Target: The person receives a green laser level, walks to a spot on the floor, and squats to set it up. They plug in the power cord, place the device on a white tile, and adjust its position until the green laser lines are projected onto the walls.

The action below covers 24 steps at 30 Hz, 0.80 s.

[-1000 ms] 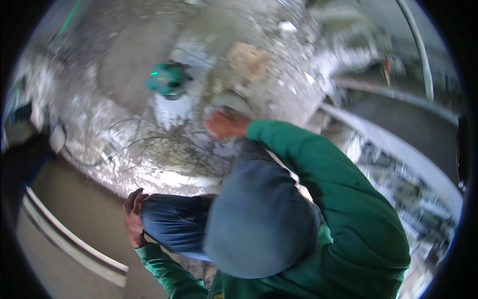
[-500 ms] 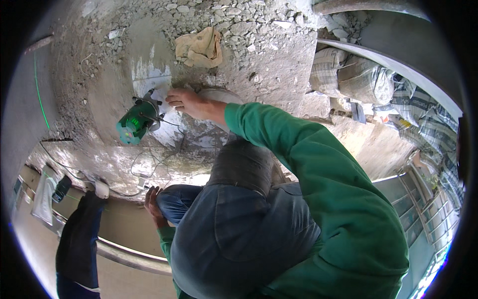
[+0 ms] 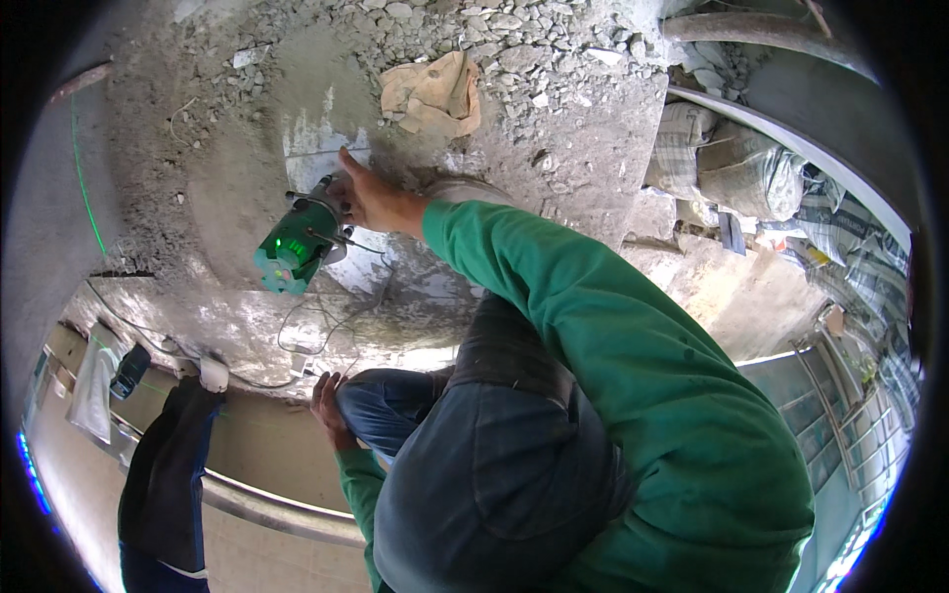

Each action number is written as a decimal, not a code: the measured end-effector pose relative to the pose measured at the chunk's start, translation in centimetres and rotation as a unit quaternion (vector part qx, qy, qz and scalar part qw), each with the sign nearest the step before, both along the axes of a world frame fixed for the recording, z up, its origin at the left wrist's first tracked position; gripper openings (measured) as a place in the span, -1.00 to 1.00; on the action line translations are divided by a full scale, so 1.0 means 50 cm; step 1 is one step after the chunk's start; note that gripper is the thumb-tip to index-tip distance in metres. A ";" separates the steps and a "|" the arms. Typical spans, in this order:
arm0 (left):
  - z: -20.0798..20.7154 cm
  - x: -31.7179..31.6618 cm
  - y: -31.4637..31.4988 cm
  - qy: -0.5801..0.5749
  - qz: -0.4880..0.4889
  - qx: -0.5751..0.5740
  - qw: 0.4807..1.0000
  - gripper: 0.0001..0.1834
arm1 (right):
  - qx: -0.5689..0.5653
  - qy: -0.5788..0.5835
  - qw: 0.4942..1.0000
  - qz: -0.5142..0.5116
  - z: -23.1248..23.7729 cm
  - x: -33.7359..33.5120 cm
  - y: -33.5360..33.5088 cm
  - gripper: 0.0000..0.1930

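Head view: my right hand (image 3: pixel 372 202) is at the green laser level (image 3: pixel 297 237) on the floor (image 3: pixel 563 178); I cannot tell whether it grips. My left hand (image 3: pixel 330 411), fingers (image 3: pixel 320 389) apart, rests against my knee (image 3: pixel 381 398).

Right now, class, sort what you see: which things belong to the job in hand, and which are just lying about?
Likely in use:
green device
right hand, at the device
green line of light, far left

Seemingly lying about:
tan cloth
rubble
sacks
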<state>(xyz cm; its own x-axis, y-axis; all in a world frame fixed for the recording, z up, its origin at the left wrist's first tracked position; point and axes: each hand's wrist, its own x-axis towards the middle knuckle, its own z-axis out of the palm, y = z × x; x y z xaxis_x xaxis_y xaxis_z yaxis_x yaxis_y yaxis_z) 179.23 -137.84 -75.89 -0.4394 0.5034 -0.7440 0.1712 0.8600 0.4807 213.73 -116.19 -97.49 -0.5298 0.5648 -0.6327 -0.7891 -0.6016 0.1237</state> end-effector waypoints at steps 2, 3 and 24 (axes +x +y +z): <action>-0.005 -0.011 -0.013 0.000 0.016 0.009 1.000 -0.49 | 0.006 0.011 1.000 -0.004 -0.006 0.002 -0.007 -0.11; -0.004 -0.019 -0.020 -0.021 0.002 0.030 0.999 -0.48 | 0.009 0.014 1.000 -0.006 -0.007 0.001 -0.009 -0.10; 0.022 -0.013 -0.029 0.065 -0.062 0.045 0.995 -0.46 | 0.087 -0.064 0.988 0.114 -0.005 0.042 -0.012 0.21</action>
<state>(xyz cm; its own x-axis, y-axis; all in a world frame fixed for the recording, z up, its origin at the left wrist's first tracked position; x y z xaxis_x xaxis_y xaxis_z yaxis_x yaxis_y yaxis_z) 178.60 -139.31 -74.79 -0.4604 0.6218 -0.6336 0.3390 0.7828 0.5219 215.82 -116.78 -97.75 -0.5774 0.5464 -0.6067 -0.6339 -0.7683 -0.0887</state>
